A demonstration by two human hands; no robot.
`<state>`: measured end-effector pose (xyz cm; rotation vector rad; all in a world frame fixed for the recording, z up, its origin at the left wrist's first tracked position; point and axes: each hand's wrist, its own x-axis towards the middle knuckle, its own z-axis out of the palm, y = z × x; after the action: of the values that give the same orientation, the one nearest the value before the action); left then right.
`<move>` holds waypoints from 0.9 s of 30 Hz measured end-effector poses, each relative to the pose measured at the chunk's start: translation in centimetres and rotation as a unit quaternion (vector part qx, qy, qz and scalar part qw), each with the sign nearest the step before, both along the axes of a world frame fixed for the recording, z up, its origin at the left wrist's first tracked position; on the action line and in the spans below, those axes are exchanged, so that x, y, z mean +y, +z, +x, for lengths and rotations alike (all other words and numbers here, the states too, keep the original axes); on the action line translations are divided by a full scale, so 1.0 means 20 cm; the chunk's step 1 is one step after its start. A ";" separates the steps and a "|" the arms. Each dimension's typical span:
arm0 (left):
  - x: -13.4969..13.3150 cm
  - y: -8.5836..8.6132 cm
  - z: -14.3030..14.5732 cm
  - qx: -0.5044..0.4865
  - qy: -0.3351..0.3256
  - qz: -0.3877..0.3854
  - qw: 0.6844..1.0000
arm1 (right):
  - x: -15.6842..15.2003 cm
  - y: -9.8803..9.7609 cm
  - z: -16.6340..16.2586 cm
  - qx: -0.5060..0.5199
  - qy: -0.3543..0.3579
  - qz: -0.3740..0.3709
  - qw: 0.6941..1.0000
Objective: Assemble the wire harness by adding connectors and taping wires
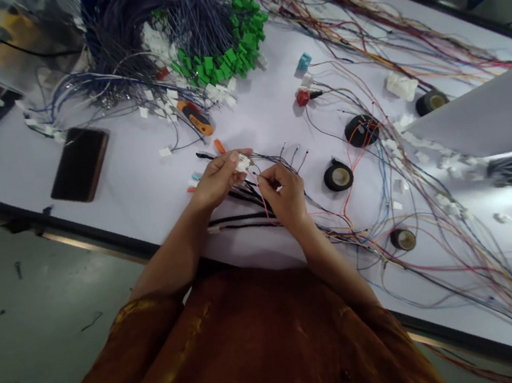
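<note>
My left hand [219, 178] pinches a small white connector [242, 163] just above the white table [129, 186]. My right hand [286, 194] is closed on thin wires [262, 194], one of them red, right beside that connector. Black sleeved wires [241, 220] run under both hands, and loose wire ends [293, 153] fan out past my fingers.
A dark phone [79, 164] lies at the left. An orange-handled tool [194, 118] and a heap of purple wires with green connectors [224, 54] sit behind. Three black tape rolls [338, 176] [361, 130] [402, 239] and a tangle of coloured wires [433, 202] lie to the right.
</note>
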<state>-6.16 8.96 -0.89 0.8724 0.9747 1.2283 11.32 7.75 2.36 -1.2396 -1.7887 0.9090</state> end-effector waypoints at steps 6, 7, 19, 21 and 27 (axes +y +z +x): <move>0.00 0.00 0.00 0.024 -0.003 0.009 1.000 | -0.01 -0.02 0.00 -0.045 0.003 0.018 0.999; 0.00 0.00 0.01 0.030 -0.001 0.012 0.999 | -0.02 -0.03 0.00 -0.063 0.008 0.027 0.998; -0.02 0.00 0.01 0.122 -0.016 0.056 0.991 | -0.01 -0.04 0.02 -0.209 0.072 0.117 0.968; -0.03 0.03 0.02 0.141 -0.010 0.064 0.988 | -0.01 -0.04 0.03 -0.186 0.059 0.105 0.975; -0.06 0.07 0.05 0.187 -0.005 0.072 0.980 | -0.03 -0.06 0.05 -0.156 0.054 0.083 0.983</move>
<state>-5.24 7.78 0.50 1.2520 1.1871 1.1577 12.23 7.19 1.07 -1.2386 -2.1498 0.6331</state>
